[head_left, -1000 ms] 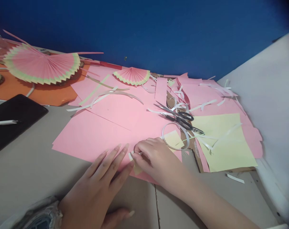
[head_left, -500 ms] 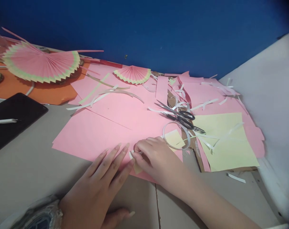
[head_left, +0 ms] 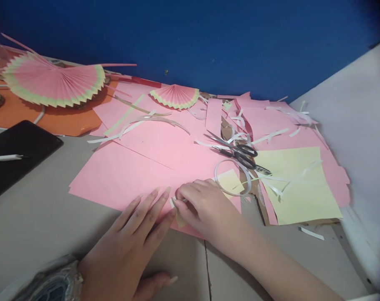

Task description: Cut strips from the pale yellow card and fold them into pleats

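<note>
Spreading beneath and beyond the fingertips, the pink sheets [head_left: 124,179] take up most of the tabletop! Well out to the right of the right fingers lies the pale yellow-green sheet [head_left: 298,188]. Here's the left hand [head_left: 127,234], fingers a little apart and flat, tips on the near edge of the pink, thumb set wide. The right hand [head_left: 202,205] is curled narrow, thumb and forefinger closed on a pale slip [head_left: 181,219] just beside the left forefinger; how much is pinched, I can't tell. Beyond the right knuckles rest the scissors [head_left: 246,161], then, nearer, a clear ring [head_left: 216,182] over a small yellow piece [head_left: 231,177]. Fine work, this! I'd say steady, even pressure from the left fingers suits it best, with the right pinch low and light so the slip doesn't crease or tear.
</note>
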`<state>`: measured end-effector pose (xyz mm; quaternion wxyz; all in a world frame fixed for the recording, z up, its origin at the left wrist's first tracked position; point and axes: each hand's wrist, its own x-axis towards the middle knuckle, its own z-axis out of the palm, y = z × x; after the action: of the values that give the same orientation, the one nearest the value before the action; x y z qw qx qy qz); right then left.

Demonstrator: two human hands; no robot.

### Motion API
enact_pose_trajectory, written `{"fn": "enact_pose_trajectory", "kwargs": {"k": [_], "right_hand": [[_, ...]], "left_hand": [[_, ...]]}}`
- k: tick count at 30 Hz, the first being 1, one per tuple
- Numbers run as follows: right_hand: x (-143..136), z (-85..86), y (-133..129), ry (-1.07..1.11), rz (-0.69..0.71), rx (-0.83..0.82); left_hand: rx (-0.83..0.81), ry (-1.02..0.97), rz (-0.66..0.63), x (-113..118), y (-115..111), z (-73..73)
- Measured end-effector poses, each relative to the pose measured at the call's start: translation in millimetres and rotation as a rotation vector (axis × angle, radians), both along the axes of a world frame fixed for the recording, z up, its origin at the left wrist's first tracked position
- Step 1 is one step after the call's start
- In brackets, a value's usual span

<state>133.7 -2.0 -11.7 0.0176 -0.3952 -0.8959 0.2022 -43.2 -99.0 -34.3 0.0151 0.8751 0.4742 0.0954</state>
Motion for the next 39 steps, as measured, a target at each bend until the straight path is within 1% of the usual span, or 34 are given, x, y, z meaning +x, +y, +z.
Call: {"fn": "enact_pose_trajectory", "kwargs": {"k": [9, 21, 26, 32, 36, 39], "right_hand": [[0.4, 0.2, 0.1, -0.016, 0.021, 0.016], [0.4, -0.7, -0.5, 0.000, 0.006, 0.017], [0.3, -0.8, -0.7, 0.001, -0.002, 0.022], [0.6, -2.5, -0.6, 0.006, -0.006, 0.031], [-0.1, -3.9, -0.5, 0.011, -0.009, 0.041], [-0.7, -4.1, -0.7, 0.015, -0.008, 0.048]], "left_hand": [[0.000, -0.007, 0.016, -0.1, -2.0, 1.2], [0.009, -0.018, 0.010, 0.7, -1.5, -2.3], [0.018, -0.030, 0.023, 0.6, -3.0, -0.8], [-0.029, -0.032, 0.029, 1.9, -3.7, 0.6], [-0.020, -0.063, 0.052, 3.1, -2.6, 0.0], [-0.010, -0.061, 0.035, 2.5, -2.1, -0.6]]}}
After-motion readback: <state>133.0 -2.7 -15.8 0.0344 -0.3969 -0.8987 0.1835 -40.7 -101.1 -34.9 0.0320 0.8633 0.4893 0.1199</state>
